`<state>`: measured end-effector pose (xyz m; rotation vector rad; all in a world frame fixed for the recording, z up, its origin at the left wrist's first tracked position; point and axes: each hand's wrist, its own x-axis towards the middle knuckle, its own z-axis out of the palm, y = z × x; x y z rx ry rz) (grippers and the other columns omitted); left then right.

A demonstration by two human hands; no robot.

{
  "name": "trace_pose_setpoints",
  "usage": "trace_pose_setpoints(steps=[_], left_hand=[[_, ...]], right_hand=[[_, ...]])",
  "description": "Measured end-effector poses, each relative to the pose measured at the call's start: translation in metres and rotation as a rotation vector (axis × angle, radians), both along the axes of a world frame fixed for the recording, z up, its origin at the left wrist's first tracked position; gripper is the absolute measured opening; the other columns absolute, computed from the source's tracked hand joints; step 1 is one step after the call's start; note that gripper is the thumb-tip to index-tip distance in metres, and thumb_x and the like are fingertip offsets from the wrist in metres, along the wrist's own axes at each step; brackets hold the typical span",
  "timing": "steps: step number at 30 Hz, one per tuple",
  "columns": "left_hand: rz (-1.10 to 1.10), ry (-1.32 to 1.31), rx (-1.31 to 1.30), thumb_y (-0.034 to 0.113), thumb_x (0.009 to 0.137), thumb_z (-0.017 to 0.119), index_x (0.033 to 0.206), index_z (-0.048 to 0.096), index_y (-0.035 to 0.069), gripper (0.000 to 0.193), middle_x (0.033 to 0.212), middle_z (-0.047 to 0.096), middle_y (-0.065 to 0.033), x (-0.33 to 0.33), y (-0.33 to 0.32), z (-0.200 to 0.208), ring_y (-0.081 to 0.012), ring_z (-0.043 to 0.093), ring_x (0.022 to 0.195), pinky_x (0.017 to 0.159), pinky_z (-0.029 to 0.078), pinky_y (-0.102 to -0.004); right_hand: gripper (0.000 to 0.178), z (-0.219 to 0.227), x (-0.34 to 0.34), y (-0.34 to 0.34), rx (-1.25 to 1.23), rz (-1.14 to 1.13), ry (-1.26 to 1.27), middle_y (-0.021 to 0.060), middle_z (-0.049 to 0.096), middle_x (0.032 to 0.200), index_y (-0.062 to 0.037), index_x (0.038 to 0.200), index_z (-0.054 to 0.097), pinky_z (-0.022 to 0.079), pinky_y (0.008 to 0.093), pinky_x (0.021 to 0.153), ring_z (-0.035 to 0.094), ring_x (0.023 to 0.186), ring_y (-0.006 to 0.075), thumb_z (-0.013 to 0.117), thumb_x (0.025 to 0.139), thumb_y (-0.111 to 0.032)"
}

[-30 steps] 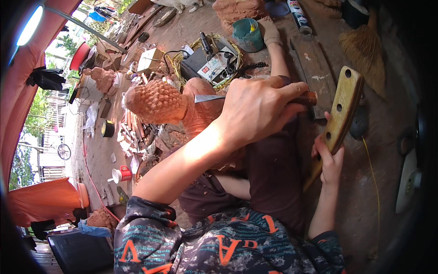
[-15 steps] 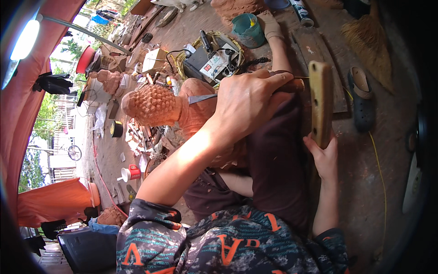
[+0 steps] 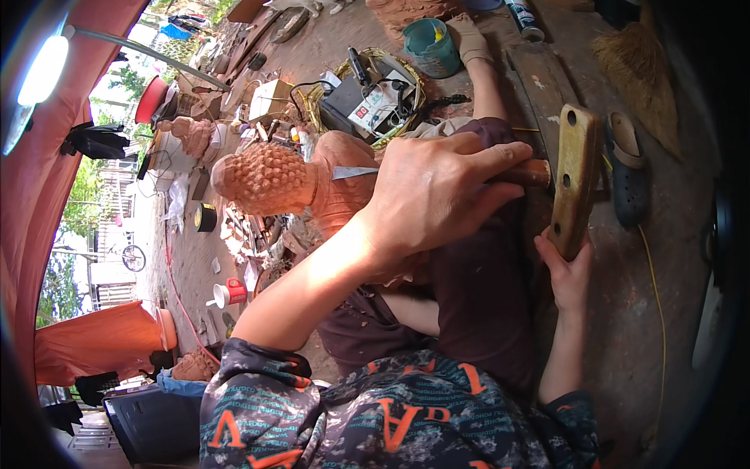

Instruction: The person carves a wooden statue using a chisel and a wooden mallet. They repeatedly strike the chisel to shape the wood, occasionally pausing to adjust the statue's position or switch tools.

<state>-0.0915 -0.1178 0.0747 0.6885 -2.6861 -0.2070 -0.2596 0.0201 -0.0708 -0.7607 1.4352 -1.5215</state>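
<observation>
A reddish-brown carved figure [image 3: 273, 178] with a knobbly, curl-covered head lies across in front of my legs, its head to the left. My left hand [image 3: 437, 191] is closed round a chisel; the chisel's flat grey blade [image 3: 353, 172] lies against the figure's shoulder area. The wooden handle end [image 3: 535, 173] sticks out to the right past my fingers. My right hand [image 3: 569, 270] grips the lower end of a yellowish-brown wooden bar [image 3: 576, 164] with dark holes. The bar stands beside the chisel's handle end; I cannot tell whether they touch. My left forearm hides part of the figure.
Beyond the figure sit a grey electrical unit [image 3: 367, 102] with cords and a teal bucket [image 3: 432, 51]. A bare foot [image 3: 471, 43] stands beside the bucket. On the right are a plank [image 3: 543, 78], a dark clog [image 3: 627, 184] and a broom [image 3: 637, 82]. Wood chips and tools lie left.
The wooden bar and my right hand have shifted to the right. The chisel's handle end has swung nearer to me, and my left hand has turned with it.
</observation>
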Motion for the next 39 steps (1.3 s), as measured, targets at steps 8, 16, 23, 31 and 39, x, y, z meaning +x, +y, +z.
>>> trace_pose_setpoints(steps=[8, 16, 23, 31, 39], left_hand=[[-0.038, 0.013, -0.003, 0.025, 0.076, 0.074, 0.114, 0.068, 0.017, 0.039, 0.070, 0.059, -0.0025, 0.000, 0.000, 0.002, -0.0221, 0.062, 0.060, 0.050, 0.045, -0.0344], [-0.015, -0.003, -0.004, 0.026, 0.076, 0.074, 0.114, 0.068, 0.018, 0.040, 0.070, 0.059, -0.0022, 0.001, 0.001, 0.003, -0.0222, 0.062, 0.060, 0.050, 0.046, -0.0345], [-0.021, -0.018, 0.004, 0.027, 0.076, 0.074, 0.113, 0.068, 0.019, 0.039, 0.072, 0.061, -0.0027, 0.001, 0.000, 0.003, -0.0228, 0.062, 0.061, 0.050, 0.046, -0.0347], [-0.001, -0.025, -0.013, 0.028, 0.076, 0.073, 0.113, 0.068, 0.019, 0.039, 0.073, 0.062, -0.0023, 0.001, 0.000, 0.002, -0.0226, 0.063, 0.062, 0.049, 0.046, -0.0345], [0.019, 0.032, -0.033, 0.028, 0.076, 0.073, 0.113, 0.068, 0.019, 0.038, 0.073, 0.063, -0.0028, 0.001, -0.003, -0.003, -0.0231, 0.063, 0.062, 0.049, 0.047, -0.0343]], right_hand=[[0.020, 0.003, -0.002, 0.005, -0.102, 0.011, 0.023, 0.0016, 0.058, 0.080, -0.0022, 0.098, 0.054, 0.044, 0.0219, 0.057, 0.053, 0.065, 0.0066, 0.067, 0.084, 0.001], [0.021, 0.010, -0.002, 0.007, -0.128, -0.021, -0.021, 0.0028, 0.057, 0.081, -0.0008, 0.102, 0.053, 0.044, 0.0211, 0.056, 0.053, 0.065, 0.0071, 0.065, 0.085, 0.002], [0.034, 0.010, -0.003, 0.006, -0.162, -0.014, -0.020, 0.0027, 0.057, 0.082, 0.0019, 0.117, 0.053, 0.044, 0.0214, 0.056, 0.052, 0.065, 0.0077, 0.065, 0.085, 0.002], [0.035, 0.001, -0.003, 0.011, -0.068, 0.020, 0.268, 0.0016, 0.057, 0.084, 0.0013, 0.115, 0.055, 0.046, 0.0232, 0.066, 0.055, 0.073, 0.0089, 0.069, 0.083, -0.002], [0.039, -0.001, 0.002, 0.010, -0.090, -0.030, 0.368, 0.0052, 0.060, 0.090, 0.0016, 0.119, 0.053, 0.048, 0.0271, 0.076, 0.058, 0.081, 0.0131, 0.068, 0.083, 0.000]])
